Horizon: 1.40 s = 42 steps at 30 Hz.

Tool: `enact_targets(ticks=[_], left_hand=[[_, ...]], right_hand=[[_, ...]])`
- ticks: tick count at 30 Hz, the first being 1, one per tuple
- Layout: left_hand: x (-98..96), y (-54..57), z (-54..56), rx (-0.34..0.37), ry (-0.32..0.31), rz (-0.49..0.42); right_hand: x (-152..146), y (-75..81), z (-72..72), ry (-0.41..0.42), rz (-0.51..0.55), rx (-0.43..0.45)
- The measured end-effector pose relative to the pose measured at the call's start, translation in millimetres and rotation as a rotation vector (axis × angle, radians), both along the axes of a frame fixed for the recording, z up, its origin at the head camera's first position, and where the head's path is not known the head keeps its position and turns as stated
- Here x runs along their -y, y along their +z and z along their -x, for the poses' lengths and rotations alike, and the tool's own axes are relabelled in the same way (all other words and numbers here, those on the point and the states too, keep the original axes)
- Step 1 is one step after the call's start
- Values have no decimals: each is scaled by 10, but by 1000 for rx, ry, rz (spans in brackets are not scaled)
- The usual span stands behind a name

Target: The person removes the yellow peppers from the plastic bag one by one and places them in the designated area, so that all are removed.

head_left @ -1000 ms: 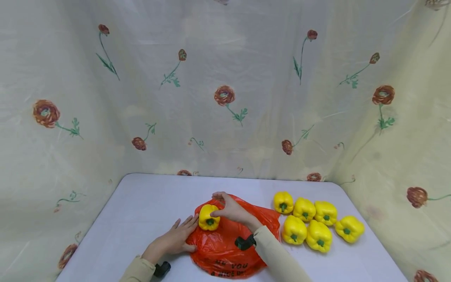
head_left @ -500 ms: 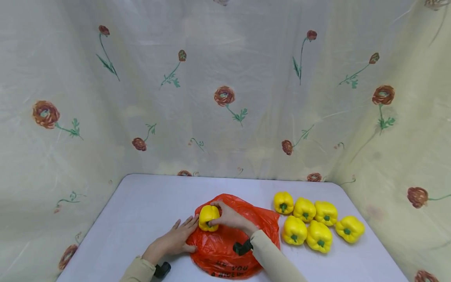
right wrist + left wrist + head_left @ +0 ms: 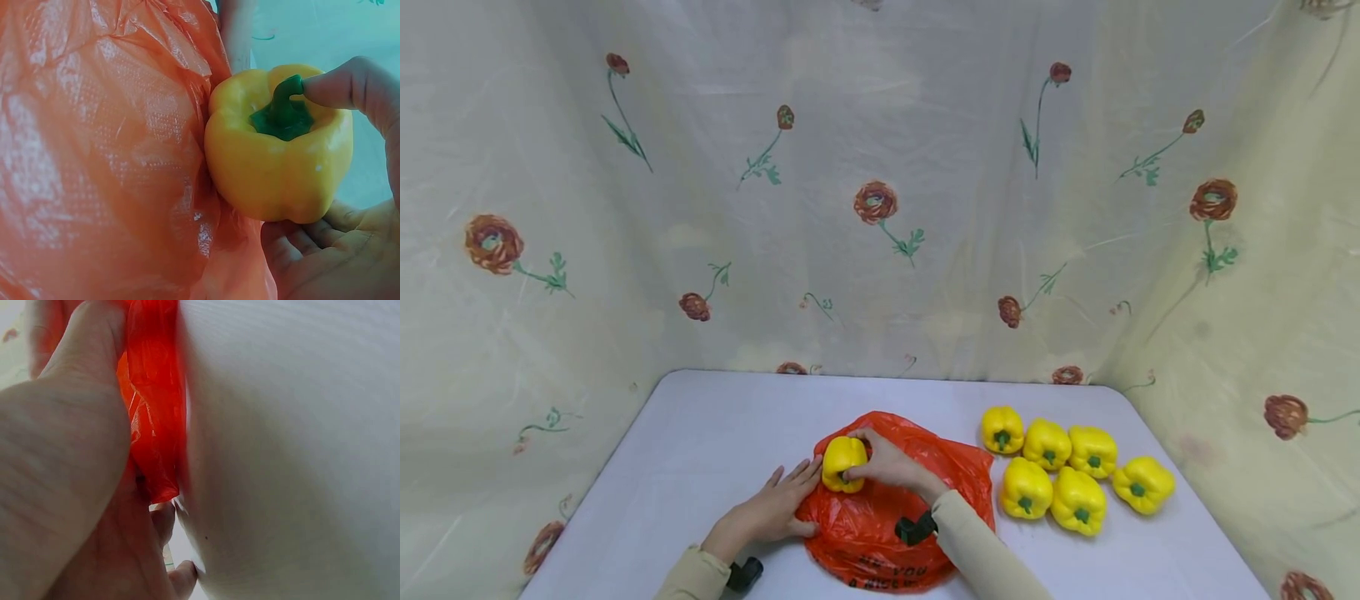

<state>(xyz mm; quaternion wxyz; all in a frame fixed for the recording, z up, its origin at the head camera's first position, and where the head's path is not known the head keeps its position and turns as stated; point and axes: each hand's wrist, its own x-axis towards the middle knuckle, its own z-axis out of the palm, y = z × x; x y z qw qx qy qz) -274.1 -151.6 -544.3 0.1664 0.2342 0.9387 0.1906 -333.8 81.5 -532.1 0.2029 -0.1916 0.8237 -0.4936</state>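
A yellow bell pepper [image 3: 841, 463] with a green stem sits on a crumpled red plastic bag [image 3: 887, 517], near the bag's left edge. My right hand [image 3: 891, 463] grips this pepper from the right; in the right wrist view its thumb [image 3: 340, 87] presses by the stem and the other fingers curl behind the pepper [image 3: 278, 169]. My left hand [image 3: 775, 505] lies with fingers spread at the bag's left side, fingertips right beside the pepper. In the left wrist view the red bag [image 3: 156, 412] shows between the left hand's thumb and its other fingers, against the white tabletop.
Several yellow bell peppers [image 3: 1078, 500] stand grouped on the white table [image 3: 722, 425] to the right of the bag. A flower-printed curtain [image 3: 880, 275] surrounds the table at the back and sides. Dark wrist cameras [image 3: 916, 528] are strapped to both wrists.
My right hand has come down from above the pepper and closed round it. The pepper has tilted slightly. My left hand has stayed in place at the bag.
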Motion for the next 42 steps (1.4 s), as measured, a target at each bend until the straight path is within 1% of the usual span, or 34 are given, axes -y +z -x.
enact_targets(ticks=[6,11,14,17,21,28,36,42], left_hand=[[1,-14,-7,6,0,-1],[-3,-21,1,3,-2,-5],[0,-27,13,-5,-3,-1],[-1,-38,23,-3,-2,-2],[1,-39,23,-1,-7,-3],[9,-37,32,-3,-15,6],[-2,-71,58,7,-3,20],[3,-51,57,5,-3,21]], right_hand=[[4,-7,-19,-22,-17,-9],[-16,-8,-17,-10,-13,-34],[-30,21,-27,-5,-16,-46],[-35,83,-64,-7,-25,-53],[-38,215,-141,-1,-31,-70],[-94,418,-248,24,-12,-92],[-264,578,-415,48,-7,-115],[-459,713,-539,23,14,-114]])
